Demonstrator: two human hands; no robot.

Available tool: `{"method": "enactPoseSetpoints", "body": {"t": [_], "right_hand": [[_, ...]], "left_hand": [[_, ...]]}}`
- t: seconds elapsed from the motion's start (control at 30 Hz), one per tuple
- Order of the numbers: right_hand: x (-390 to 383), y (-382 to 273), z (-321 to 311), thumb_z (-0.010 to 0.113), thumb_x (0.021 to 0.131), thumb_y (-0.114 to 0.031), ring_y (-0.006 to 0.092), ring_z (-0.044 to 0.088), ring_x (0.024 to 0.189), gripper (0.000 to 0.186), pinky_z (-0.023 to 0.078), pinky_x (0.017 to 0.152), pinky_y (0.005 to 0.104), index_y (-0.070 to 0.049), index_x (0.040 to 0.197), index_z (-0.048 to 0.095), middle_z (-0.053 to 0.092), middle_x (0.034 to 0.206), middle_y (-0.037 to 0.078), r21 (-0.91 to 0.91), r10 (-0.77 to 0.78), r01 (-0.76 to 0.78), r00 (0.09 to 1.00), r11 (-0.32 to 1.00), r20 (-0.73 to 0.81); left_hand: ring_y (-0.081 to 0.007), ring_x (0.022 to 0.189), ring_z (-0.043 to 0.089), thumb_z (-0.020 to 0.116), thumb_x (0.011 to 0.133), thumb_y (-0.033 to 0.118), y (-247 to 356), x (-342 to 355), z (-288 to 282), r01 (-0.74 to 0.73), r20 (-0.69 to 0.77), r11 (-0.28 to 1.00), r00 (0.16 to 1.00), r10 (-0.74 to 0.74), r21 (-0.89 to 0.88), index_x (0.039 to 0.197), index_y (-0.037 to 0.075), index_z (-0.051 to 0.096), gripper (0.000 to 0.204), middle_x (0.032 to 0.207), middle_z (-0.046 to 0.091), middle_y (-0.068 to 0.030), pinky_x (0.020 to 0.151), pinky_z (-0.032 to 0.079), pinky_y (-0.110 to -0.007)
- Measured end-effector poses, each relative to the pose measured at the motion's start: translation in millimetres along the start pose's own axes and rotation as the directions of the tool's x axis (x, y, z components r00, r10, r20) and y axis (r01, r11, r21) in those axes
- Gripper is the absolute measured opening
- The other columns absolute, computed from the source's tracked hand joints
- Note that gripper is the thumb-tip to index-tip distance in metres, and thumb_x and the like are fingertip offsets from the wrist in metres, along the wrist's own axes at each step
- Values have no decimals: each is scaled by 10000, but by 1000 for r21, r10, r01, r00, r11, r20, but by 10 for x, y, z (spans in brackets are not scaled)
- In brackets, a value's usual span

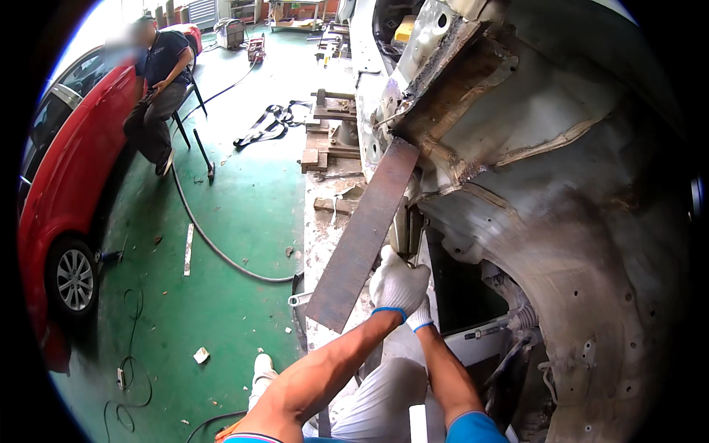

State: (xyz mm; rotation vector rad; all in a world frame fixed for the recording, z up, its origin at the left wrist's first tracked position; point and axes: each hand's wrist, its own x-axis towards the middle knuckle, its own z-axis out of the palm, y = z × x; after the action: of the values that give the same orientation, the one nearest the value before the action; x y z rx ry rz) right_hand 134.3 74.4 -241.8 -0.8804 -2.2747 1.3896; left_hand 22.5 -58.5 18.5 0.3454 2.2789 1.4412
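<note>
My left hand (399,284), in a white knit glove, closes on the lower end of a metal tool (403,225) beside a long flat steel plate (360,236). My right hand (421,314), also gloved, is just behind and below it, its fingers mostly hidden by the left. The plate slants from near my left forearm up to a rusty, cut beam (450,96) on the car's bare body (561,229). The tool runs upward under that beam, partly hidden by the plate.
A bench frame (325,292) with metal blocks (332,114) runs along the car. Left, a person (159,88) leans on a stand beside a red car (77,155). A hose (221,251), cables (129,369) and black straps (273,125) lie on the green floor (170,325).
</note>
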Motion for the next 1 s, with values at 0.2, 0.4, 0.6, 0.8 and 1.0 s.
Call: {"method": "enactPoseSetpoints", "body": {"t": [0.2,0.4,0.6,0.8,1.0], "right_hand": [[18,-3,-132,714,804,-373,360,646,1042,449,518,854,442,-124,1171,644,692,1075,184,-200,10,1,999,980,50],[-43,-136,-24,591,923,-256,286,565,1172,437,445,978,385,-99,1324,515,584,1272,152,219,81,-108,988,970,129],[-189,39,-374,364,1052,-371,208,428,1345,513,345,1111,333,-127,1502,334,418,1498,74,200,302,-347,927,916,224],[-199,-280,-54,321,1041,-462,221,407,1354,533,328,1119,351,-155,1474,370,392,1512,65,713,638,-555,745,429,196],[-134,197,61,343,1034,-430,228,475,1233,466,384,1029,336,-138,1383,446,475,1375,71,621,696,-560,718,548,33]], "left_hand": [[-450,861,661,634,738,249,-3,1,63,25,4,999,1000,-25,-32,1060,-3,469,440,840,665,-280,778,519,-503],[-436,885,660,627,743,253,31,-9,-17,28,13,1000,1000,-29,8,1078,6,507,433,879,675,-259,787,521,-498],[-439,947,660,611,820,318,387,-139,-215,46,175,998,983,-54,49,1112,-48,479,487,962,666,-303,822,520,-482],[-430,967,666,596,849,319,327,-72,-186,180,79,980,979,-187,88,1123,-70,478,491,982,675,-296,829,529,-476],[-419,955,670,634,830,341,438,-145,-351,221,84,974,971,-225,59,1065,-35,532,455,960,681,-282,832,523,-476]]}}
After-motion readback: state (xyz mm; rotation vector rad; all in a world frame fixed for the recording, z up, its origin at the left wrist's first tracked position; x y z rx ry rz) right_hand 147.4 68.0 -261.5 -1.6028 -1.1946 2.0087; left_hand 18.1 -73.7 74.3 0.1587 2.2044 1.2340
